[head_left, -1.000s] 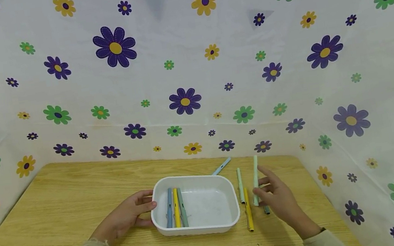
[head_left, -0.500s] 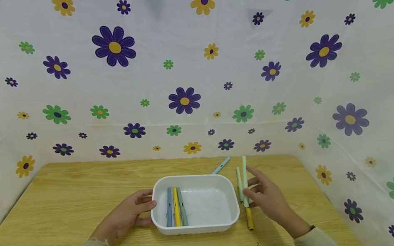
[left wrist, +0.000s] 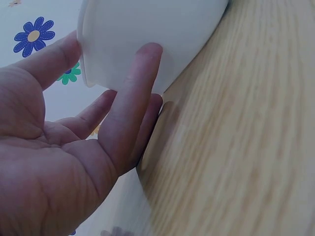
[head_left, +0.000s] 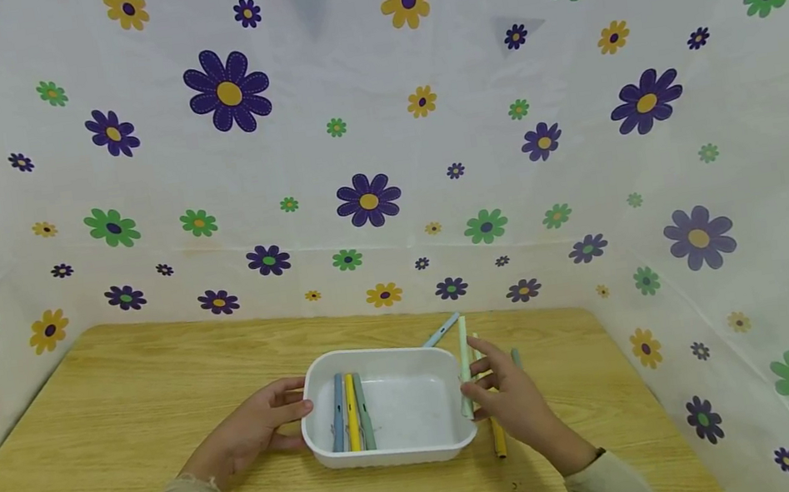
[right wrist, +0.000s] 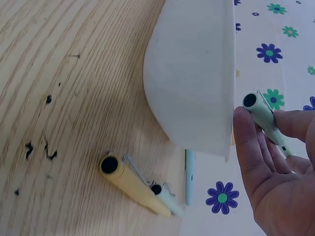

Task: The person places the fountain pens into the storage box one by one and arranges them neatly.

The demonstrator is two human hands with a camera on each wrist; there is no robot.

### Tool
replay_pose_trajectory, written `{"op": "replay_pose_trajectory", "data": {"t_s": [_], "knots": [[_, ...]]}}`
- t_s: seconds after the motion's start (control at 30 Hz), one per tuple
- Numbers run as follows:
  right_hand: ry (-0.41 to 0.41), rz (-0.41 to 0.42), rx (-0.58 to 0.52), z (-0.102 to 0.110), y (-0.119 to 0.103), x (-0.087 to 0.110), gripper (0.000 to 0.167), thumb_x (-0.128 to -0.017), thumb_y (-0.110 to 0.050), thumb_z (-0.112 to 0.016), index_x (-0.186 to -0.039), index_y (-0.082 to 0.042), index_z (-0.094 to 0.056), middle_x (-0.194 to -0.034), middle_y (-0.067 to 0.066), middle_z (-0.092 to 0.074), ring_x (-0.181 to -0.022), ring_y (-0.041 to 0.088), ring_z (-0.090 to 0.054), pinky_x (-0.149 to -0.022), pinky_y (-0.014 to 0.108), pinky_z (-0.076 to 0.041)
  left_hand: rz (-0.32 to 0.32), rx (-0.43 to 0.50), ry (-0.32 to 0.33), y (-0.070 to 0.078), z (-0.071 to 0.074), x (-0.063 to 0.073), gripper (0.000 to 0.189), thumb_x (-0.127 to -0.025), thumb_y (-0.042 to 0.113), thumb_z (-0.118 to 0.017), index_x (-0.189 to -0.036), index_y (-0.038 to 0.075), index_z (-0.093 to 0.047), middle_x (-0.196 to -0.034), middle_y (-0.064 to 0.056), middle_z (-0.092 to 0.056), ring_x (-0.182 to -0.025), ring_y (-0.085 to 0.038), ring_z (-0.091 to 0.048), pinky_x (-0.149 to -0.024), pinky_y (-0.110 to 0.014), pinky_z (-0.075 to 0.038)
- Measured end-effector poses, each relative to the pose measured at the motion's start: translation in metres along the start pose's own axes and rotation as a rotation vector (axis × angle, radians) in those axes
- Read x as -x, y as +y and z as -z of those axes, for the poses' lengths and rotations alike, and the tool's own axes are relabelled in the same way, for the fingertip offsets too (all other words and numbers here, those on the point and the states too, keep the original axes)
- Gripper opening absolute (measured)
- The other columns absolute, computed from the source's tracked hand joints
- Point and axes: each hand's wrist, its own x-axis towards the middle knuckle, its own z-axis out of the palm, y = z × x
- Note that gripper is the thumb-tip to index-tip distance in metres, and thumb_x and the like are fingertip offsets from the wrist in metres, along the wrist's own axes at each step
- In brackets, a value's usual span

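My left hand rests its fingertips against the left end of a white plastic tray; in the left wrist view the fingers are fairly straight on its outer wall. Inside the tray's left part a blue pen, a yellow pen and a grey-green pen lie side by side. Between thumb and fingers, my right hand pinches a light green pen, held nearly lengthwise at the tray's right rim. In the right wrist view this pen is just above rim height, its clip showing.
Right of the tray lie another yellow pen and a second pale green pen, partly under my right hand in the head view. A light blue pen lies behind the tray. Dark specks dot the wooden table; a flowered sheet stands around it.
My right hand has carried the light green pen leftward, from beyond the loose pens to the tray's right rim. The left hand and the tray have stayed in place.
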Motion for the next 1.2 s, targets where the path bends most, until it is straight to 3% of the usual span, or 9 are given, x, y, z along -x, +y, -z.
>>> {"op": "replay_pose_trajectory", "data": {"t_s": [0.37,0.7,1.0,1.2], "knots": [[-0.051,0.02,0.074,-0.031,-0.011,-0.007,0.068,-0.098,-0.001,-0.068,-0.158,-0.018,-0.041,-0.116,0.014,-0.058,-0.091,0.021,-0.064,-0.061,0.034,-0.065,0.004,0.004,-0.003,0.001,0.0,0.003,0.073,-0.103,0.024,-0.067,-0.16,-0.001,-0.028,-0.15,-0.03,-0.044,-0.114,-0.03,-0.068,-0.092,-0.049,-0.062],[-0.133,-0.097,0.172,-0.06,-0.023,-0.01,0.067,-0.097,-0.002,-0.07,-0.157,-0.009,-0.04,-0.108,0.013,-0.059,-0.085,0.021,-0.063,-0.056,0.036,-0.064,0.0,0.004,-0.01,0.0,0.001,0.003,0.073,-0.103,0.024,-0.067,-0.16,-0.001,-0.028,-0.148,-0.029,-0.046,-0.114,-0.03,-0.068,-0.092,-0.048,-0.062],[-0.222,-0.125,0.205,-0.078,-0.021,-0.017,0.067,-0.096,-0.003,-0.071,-0.155,-0.004,-0.041,-0.101,0.011,-0.058,-0.068,0.022,-0.064,-0.052,0.034,-0.062,0.006,-0.006,-0.003,0.001,0.001,0.002,0.074,-0.102,0.026,-0.069,-0.159,-0.002,-0.031,-0.148,-0.028,-0.046,-0.114,-0.029,-0.068,-0.092,-0.048,-0.062],[-0.26,-0.139,0.304,-0.088,-0.018,-0.023,0.064,-0.095,-0.006,-0.073,-0.152,-0.001,-0.045,-0.101,0.011,-0.064,-0.072,0.019,-0.062,-0.056,0.033,-0.06,-0.005,-0.013,-0.004,0.003,-0.001,0.001,0.072,-0.103,0.024,-0.067,-0.158,-0.002,-0.031,-0.149,-0.03,-0.045,-0.113,-0.029,-0.068,-0.091,-0.047,-0.062]]}}
